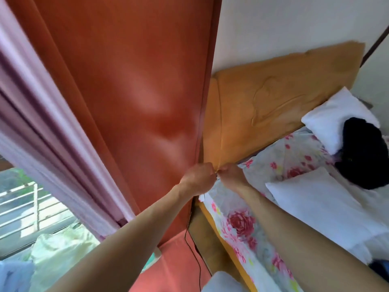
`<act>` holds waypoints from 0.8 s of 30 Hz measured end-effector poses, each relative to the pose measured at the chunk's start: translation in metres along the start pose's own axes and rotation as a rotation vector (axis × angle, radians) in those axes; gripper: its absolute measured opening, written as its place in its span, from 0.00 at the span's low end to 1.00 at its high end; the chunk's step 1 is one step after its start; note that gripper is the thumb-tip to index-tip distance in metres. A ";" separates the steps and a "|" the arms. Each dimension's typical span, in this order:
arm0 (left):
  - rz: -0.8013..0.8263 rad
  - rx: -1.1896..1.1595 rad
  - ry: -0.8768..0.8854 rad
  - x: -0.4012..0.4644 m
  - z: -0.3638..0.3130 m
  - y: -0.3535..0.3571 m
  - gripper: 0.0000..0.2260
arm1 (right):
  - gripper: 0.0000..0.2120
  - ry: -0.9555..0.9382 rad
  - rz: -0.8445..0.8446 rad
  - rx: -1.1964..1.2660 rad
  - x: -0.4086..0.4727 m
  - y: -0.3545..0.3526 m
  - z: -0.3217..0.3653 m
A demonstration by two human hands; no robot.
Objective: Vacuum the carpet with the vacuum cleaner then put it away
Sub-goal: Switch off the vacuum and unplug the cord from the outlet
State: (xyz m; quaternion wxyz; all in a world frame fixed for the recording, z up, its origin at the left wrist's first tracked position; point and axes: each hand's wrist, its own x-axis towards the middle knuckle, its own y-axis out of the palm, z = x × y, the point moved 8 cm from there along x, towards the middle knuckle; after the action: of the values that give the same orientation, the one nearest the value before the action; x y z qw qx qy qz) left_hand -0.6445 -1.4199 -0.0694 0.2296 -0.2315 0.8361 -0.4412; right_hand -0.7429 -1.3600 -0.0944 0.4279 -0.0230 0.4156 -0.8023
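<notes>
Both hands meet in the narrow corner where the bed's head end comes up against the tall panel. The left hand (197, 179) has its fingers curled inward as if pinching something small, and the right hand (230, 175) faces it, fingers also bent, the two almost touching at the fingertips. What sits between them is too small and blurred to name with certainty; it looks like the end of the thin black cord (190, 226), perhaps its plug, so I cannot tell exactly what each hand grips.

From the left hand that cord drops straight down, close along the edge of the glossy red-brown wooden panel (130, 98), then curves toward the person over the salmon-red floor (172, 262). Its long axis therefore runs from the hands downward and back, and the left hand lies nearer to it; the right hand is on the bed side.

Just behind the hands stands the orange-brown carved wooden headboard (280, 95). Under the right forearm spreads the white bedsheet printed with pink roses (240, 224), with a white pillow (322, 205) further right and a black garment (364, 154) beyond it. Far to the left of the left arm hangs a pale pink curtain (42, 127).

The vacuum cleaner itself is not in view. Judging by the cord, it probably stands below and behind the hands.
</notes>
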 end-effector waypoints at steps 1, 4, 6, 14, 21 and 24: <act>-0.007 0.056 0.017 0.010 -0.002 0.002 0.12 | 0.16 0.005 0.007 0.003 0.012 0.002 0.000; -0.001 0.133 0.028 0.041 -0.007 0.011 0.11 | 0.18 0.003 0.033 0.045 0.045 0.005 -0.001; 0.013 0.159 0.001 0.065 -0.008 0.017 0.13 | 0.12 0.041 0.046 0.043 0.074 0.004 -0.010; 0.061 0.135 -0.285 0.160 0.006 0.040 0.12 | 0.15 0.022 0.301 -0.059 0.186 0.017 -0.037; -0.021 -0.094 -0.663 0.193 0.064 0.047 0.14 | 0.08 0.099 0.555 0.107 0.235 0.067 -0.037; -0.128 -0.158 -0.817 0.205 0.083 0.050 0.13 | 0.06 0.135 0.568 0.214 0.257 0.083 -0.026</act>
State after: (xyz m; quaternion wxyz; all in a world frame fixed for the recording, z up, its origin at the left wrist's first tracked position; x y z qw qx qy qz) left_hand -0.7664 -1.5684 -0.1908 0.4960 -0.4559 0.6914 -0.2611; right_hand -0.8604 -1.5485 -0.2504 0.6066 0.1927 0.3459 -0.6894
